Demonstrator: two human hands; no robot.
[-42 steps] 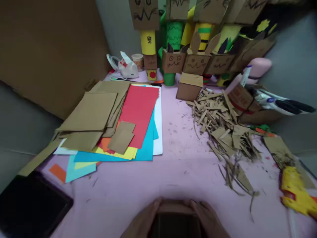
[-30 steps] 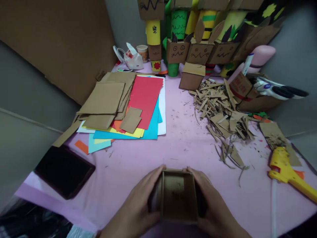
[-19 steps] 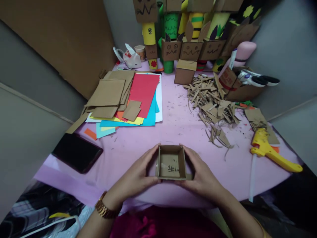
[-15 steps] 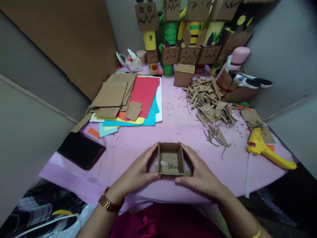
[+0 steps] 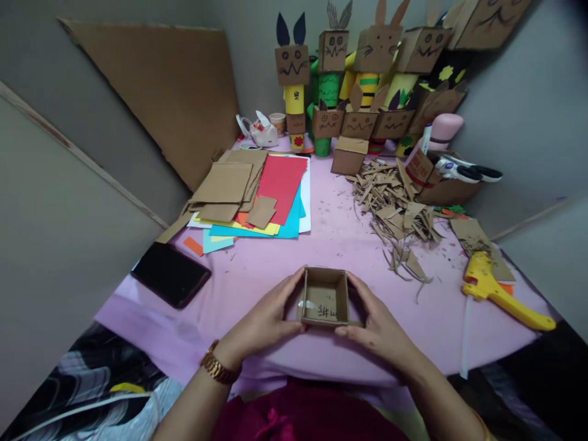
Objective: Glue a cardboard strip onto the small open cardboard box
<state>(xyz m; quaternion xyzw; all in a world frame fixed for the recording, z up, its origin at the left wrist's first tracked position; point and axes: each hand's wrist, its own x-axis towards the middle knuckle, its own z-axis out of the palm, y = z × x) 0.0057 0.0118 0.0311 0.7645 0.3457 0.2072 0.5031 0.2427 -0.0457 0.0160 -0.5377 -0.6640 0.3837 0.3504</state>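
A small open-topped cardboard box (image 5: 325, 295) sits at the near edge of the table, with dark handwritten marks on its inner floor. My left hand (image 5: 280, 309) holds its left side, thumb at the near corner and fingers along the wall. On the opposite side my right hand (image 5: 374, 315) grips the box the same way, thumb near the front edge. A strip of clear, shiny material shows at the box's left wall. The undersides of both hands' fingers are partly hidden behind the box.
A phone (image 5: 171, 274) lies left. Cardboard pieces (image 5: 225, 182) and coloured paper (image 5: 282, 187) are stacked beyond it. Cardboard scraps (image 5: 390, 202) and a yellow glue gun (image 5: 498, 291) are on the right. Cardboard animal figures (image 5: 293, 64) and a closed cardboard box (image 5: 349, 156) stand behind.
The view has tilted upward and turned slightly left, so more of the figures' ears show. Both hands keep their hold on the box, which looks much the same on the table.
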